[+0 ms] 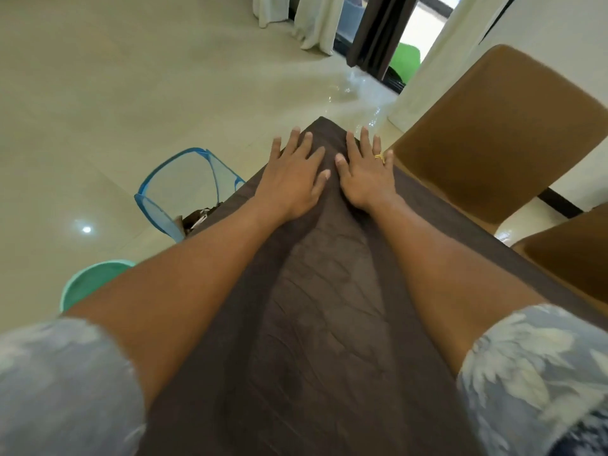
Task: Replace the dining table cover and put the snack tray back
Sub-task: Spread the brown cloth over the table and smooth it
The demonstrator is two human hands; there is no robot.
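Observation:
A dark brown table cover lies spread over the dining table, with fine wrinkles down its middle. My left hand rests flat on the cloth near the far corner, fingers spread. Just to its right, my right hand, wearing a gold ring, presses flat on the same cloth, thumbs almost touching. Neither hand holds anything. No snack tray is in view.
A blue mesh laundry basket with dark cloth inside stands on the floor left of the table. A green basin sits nearer me on the left. Two brown chairs stand along the table's right side. Curtains hang by the doorway.

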